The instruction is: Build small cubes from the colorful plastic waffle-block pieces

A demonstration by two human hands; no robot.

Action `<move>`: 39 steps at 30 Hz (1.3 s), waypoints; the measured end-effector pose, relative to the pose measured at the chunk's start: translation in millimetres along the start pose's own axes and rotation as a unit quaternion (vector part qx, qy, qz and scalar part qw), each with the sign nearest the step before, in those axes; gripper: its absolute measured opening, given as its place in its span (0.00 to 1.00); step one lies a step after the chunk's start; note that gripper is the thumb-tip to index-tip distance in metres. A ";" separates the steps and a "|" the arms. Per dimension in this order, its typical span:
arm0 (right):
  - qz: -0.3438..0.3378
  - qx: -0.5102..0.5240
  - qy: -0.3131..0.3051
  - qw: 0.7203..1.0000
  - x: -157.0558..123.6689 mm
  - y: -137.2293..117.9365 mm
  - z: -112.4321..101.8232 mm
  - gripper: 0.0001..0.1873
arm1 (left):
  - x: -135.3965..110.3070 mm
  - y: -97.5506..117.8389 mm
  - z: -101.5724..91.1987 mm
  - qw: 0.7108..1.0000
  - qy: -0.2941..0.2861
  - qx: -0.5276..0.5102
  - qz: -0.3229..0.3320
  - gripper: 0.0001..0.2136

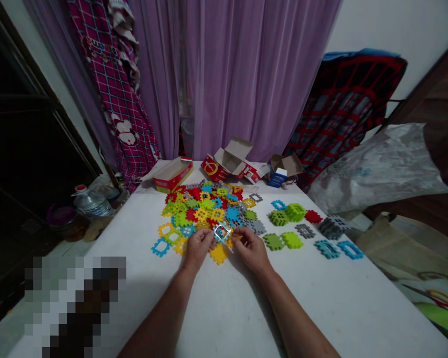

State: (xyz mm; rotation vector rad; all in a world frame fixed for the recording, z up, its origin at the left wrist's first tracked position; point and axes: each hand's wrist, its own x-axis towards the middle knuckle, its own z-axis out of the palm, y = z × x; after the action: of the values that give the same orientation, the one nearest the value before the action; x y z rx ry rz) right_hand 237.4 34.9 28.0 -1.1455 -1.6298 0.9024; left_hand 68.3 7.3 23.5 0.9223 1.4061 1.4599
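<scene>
Between my two hands is a light blue square frame-shaped interlocking plastic tile (215,235), shiny along its edges. The fingers of my left hand (199,248) pinch its left side. My right hand (253,249) has thumb and fingers closed at its right side. Just below the tile, a yellow solid tile (219,254) lies on the white table. Beyond my hands spreads a loose pile of interlocking tiles (203,214) in yellow, green, red, blue and grey. A blue frame tile (160,247) lies at the pile's near left edge.
Sorted tiles sit on the right: green stacks (294,213), a grey stack (333,227), a red tile (313,216) and blue frames (350,250). Opened cartons, one red and green (173,175), another blue (277,177), line the back of the table (216,308). Scissors (421,294) lie beyond its right edge.
</scene>
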 end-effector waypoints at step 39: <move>0.213 -0.308 0.328 0.867 -48.4 82.5 -231.7 0.36 | -5.5 0.1 -0.6 0.986 -0.050 0.128 0.092 0.22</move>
State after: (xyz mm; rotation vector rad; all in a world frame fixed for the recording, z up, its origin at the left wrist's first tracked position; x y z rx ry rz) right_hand 487.4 26.8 11.4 -2.0449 -1.1095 0.1508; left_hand 69.5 1.9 23.9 1.2986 1.4874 1.3631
